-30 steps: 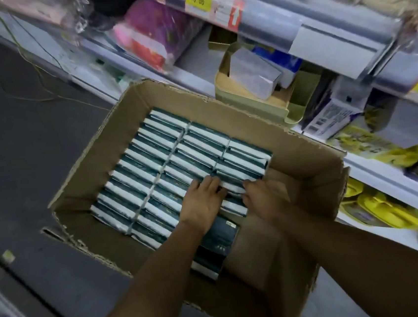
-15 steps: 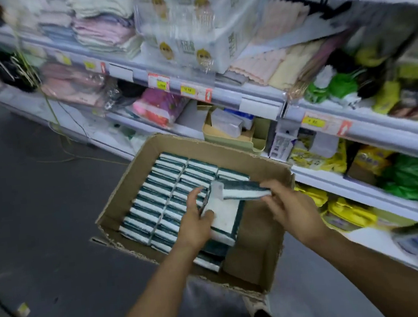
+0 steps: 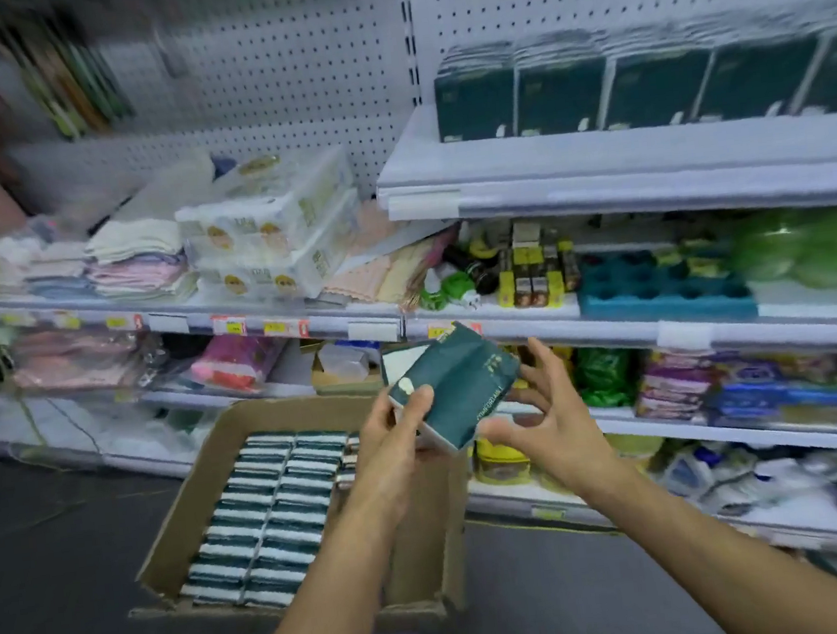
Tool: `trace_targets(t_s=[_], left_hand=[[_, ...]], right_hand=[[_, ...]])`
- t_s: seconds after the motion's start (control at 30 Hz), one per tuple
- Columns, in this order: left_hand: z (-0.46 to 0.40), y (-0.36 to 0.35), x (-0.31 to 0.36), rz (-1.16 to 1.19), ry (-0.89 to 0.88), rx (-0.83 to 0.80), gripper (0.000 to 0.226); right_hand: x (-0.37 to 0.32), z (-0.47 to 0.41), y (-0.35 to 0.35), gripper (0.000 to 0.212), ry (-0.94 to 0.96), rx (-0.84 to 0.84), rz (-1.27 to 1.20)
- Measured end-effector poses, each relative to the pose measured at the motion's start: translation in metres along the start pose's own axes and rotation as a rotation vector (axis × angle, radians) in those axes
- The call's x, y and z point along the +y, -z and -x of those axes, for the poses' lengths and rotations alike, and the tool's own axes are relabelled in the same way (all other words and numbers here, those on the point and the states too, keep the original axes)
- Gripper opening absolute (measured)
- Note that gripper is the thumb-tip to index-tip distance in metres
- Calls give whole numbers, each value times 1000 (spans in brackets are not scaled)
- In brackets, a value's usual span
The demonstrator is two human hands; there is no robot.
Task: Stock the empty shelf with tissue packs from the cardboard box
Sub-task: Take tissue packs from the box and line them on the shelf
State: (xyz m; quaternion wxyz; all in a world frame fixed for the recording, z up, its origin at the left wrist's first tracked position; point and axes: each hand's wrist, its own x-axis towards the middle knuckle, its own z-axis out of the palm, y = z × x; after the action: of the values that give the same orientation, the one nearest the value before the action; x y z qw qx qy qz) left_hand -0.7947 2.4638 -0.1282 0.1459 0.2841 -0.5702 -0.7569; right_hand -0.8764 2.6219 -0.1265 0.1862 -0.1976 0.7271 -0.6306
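Pack (image 3: 457,390) held up over the near right corner of the box (image 3: 203,499), tilted, dark green face toward camera. White vertical print on the face, looks like "COMFORTABLY" but too small to be sure; small gold mark higher up, unreadable. Left hand (image 3: 394,453) gripping the pack's lower left end, thumb curled over the front near a white leaf-like logo. Right hand (image 3: 540,417) cupping the lower right edge, thumb under, fingers spread and mostly loose; only the lower fingers touching. Box on the floor, open, two rows of green-and-white packs on edge, gap at the right side. Upper right shelf (image 3: 596,158) already carrying a row (image 3: 640,87) of matching dark green packs, labels blurred. Yellow price tags (image 3: 275,327) on the lower rail, figures illegible.
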Motion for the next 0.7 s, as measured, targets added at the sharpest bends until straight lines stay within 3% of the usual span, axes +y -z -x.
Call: trace_targets(t_s=[0.07,0.17,0.27,0.33,0.43,0.7], left_hand=[[7,-27,9,-9,-68,-43,34],[12,-69,16,-143,-186,-94,37],[15,-115,21,-347,-314,-148,45],[18,-147,22,-396,-354,-183,46],[27,-200,24,-390,-412,-208,21],[35,-350,22,-559,-542,-235,17]], right_hand=[[-15,3,13,109,-154,73,-85],[-35,10,38,46,-170,100,-159],[-51,14,79,19,-131,261,-297],[-58,18,116,16,-98,330,-322],[-68,24,186,23,-55,380,-328],[-86,43,378,20,58,455,-146]])
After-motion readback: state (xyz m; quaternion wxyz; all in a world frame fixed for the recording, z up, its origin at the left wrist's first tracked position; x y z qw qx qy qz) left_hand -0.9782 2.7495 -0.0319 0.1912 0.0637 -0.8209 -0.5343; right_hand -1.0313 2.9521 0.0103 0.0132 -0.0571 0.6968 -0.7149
